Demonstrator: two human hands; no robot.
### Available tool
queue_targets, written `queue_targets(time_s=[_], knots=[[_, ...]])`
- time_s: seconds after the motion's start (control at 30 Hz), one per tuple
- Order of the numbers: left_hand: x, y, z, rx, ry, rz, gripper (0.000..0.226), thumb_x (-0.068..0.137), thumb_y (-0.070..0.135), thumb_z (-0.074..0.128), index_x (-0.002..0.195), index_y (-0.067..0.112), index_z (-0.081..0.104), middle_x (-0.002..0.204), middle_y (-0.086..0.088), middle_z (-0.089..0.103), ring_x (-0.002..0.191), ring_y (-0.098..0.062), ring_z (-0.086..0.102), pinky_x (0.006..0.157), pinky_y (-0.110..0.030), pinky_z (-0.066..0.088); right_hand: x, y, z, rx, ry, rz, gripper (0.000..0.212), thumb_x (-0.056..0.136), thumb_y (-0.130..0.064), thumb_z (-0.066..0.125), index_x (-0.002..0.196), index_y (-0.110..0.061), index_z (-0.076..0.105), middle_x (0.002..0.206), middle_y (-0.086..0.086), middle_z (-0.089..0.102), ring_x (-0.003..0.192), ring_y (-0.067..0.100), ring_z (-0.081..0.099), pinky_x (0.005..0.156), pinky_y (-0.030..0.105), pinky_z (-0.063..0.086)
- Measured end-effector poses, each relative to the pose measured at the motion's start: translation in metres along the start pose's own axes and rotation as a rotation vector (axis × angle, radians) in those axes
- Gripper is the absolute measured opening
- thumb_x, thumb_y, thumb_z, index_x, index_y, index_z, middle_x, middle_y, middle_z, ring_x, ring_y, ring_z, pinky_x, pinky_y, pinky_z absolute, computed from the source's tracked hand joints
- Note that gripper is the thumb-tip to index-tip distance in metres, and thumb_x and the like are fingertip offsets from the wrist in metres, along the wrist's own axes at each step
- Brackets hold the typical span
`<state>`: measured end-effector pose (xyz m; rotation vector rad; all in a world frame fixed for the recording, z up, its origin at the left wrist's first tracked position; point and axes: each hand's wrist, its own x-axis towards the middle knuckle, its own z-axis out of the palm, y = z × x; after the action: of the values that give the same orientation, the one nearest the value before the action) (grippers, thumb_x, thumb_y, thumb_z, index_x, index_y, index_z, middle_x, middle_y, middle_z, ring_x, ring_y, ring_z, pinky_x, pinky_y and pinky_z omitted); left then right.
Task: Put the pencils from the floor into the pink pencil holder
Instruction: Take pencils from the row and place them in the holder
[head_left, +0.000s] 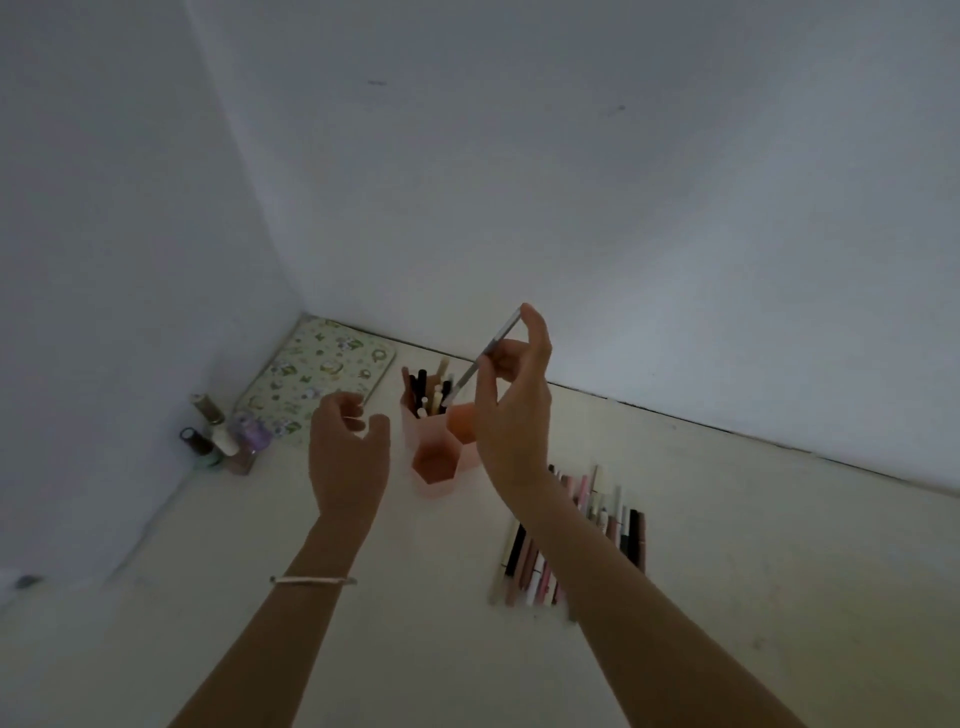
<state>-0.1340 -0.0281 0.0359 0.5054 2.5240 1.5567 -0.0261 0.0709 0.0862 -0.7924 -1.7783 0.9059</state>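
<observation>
The pink pencil holder (435, 457), made of joined hexagonal cups, stands on the pale floor near the wall. Its back cup holds several pencils (430, 391). My right hand (511, 410) is raised just right of the holder and pinches a grey pencil (485, 357), which slants down with its lower tip over the holder's cups. My left hand (347, 451) hovers left of the holder, fingers curled and apart, holding nothing. A row of several pencils (618, 525) lies on the floor to the right, partly hidden by my right forearm.
A patterned green-and-white pouch (317, 376) lies flat in the corner behind my left hand. A few small bottles (223, 436) stand at the left wall. White walls close off the back and left. A thin bracelet (311, 580) circles my left wrist.
</observation>
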Motion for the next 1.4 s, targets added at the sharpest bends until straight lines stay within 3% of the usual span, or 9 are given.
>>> queue_targets(time_s=[0.17,0.23,0.3,0.43,0.5,0.67,0.83,1.27,1.4], knots=[[-0.021,-0.013,-0.008,0.109,-0.101,-0.056,0.018,0.077,0.007,0.058,0.086,0.022,0.053,0.076,0.006,0.059,0.071,-0.016,0.057,0.065,-0.028,0.041,-0.012,0.012,0.027,-0.123,-0.124,0.014,0.052,0.097,-0.017,0.05,0.139,-0.035,0.026,0.097,-0.005,0.062,0.084,0.009,0.062,0.077,0.026,0.054],[-0.031,-0.014,-0.006,0.219,-0.205,-0.088,0.015,0.078,0.006,0.055,0.079,0.021,0.054,0.071,0.007,0.058,0.069,-0.017,0.057,0.061,-0.029,0.044,-0.016,0.015,0.028,-0.221,-0.18,0.025,0.04,0.094,-0.026,0.045,0.134,-0.024,0.039,0.101,0.001,0.063,0.089,0.016,0.061,0.08,0.035,0.054],[-0.04,-0.014,-0.002,0.364,-0.335,-0.093,0.017,0.08,0.007,0.05,0.073,0.021,0.056,0.071,0.007,0.06,0.07,-0.017,0.059,0.06,-0.028,0.047,-0.02,0.015,0.025,-0.342,-0.217,-0.035,0.047,0.086,-0.032,0.034,0.124,-0.013,0.055,0.107,0.006,0.061,0.096,0.023,0.058,0.085,0.041,0.05],[-0.064,-0.017,0.017,0.542,-0.646,-0.065,0.021,0.086,0.016,0.05,0.087,0.019,0.07,0.092,0.001,0.069,0.091,-0.02,0.066,0.082,-0.03,0.054,-0.014,0.022,0.002,-0.412,-0.092,-0.102,0.05,0.085,-0.002,0.033,0.131,-0.006,0.054,0.117,0.012,0.055,0.105,0.024,0.054,0.094,0.039,0.045],[-0.077,-0.016,0.03,0.545,-0.752,-0.053,0.02,0.089,0.022,0.052,0.096,0.017,0.07,0.1,0.0,0.069,0.095,-0.019,0.065,0.085,-0.029,0.053,-0.001,0.023,-0.015,-0.41,-0.012,-0.107,0.053,0.081,0.013,0.04,0.129,-0.007,0.055,0.117,0.01,0.056,0.101,0.02,0.054,0.091,0.04,0.048],[-0.103,-0.009,0.066,0.576,-0.84,-0.017,0.023,0.089,0.025,0.058,0.111,0.017,0.062,0.112,0.001,0.064,0.102,-0.017,0.062,0.084,-0.025,0.046,0.021,0.026,-0.072,-0.343,0.153,-0.051,0.044,0.09,0.011,0.039,0.126,-0.009,0.054,0.113,0.007,0.057,0.094,0.013,0.057,0.074,0.024,0.05],[-0.117,-0.007,0.086,0.68,-0.731,0.056,0.025,0.097,0.035,0.05,0.11,0.015,0.058,0.112,-0.003,0.064,0.102,-0.021,0.062,0.084,-0.031,0.049,0.011,0.045,-0.129,-0.403,0.2,0.033,0.042,0.09,0.009,0.042,0.122,-0.014,0.056,0.108,-0.002,0.058,0.084,-0.007,0.051,0.065,0.009,0.042],[-0.131,0.008,0.109,0.79,-0.753,-0.015,0.021,0.096,0.017,0.048,0.114,0.008,0.056,0.12,-0.011,0.061,0.111,-0.029,0.061,0.087,-0.035,0.049,-0.042,0.092,-0.172,-0.479,0.226,0.163,0.039,0.089,0.009,0.043,0.116,-0.014,0.059,0.11,-0.002,0.059,0.089,-0.014,0.052,0.066,0.004,0.043],[-0.117,0.036,0.095,0.549,-0.612,0.092,0.01,0.097,0.021,0.054,0.102,0.013,0.053,0.1,-0.004,0.064,0.085,-0.019,0.06,0.071,-0.029,0.047,-0.045,0.095,-0.186,-0.475,0.262,0.178,0.041,0.087,0.011,0.043,0.116,-0.014,0.06,0.105,-0.005,0.058,0.085,-0.011,0.053,0.063,0.006,0.042]])
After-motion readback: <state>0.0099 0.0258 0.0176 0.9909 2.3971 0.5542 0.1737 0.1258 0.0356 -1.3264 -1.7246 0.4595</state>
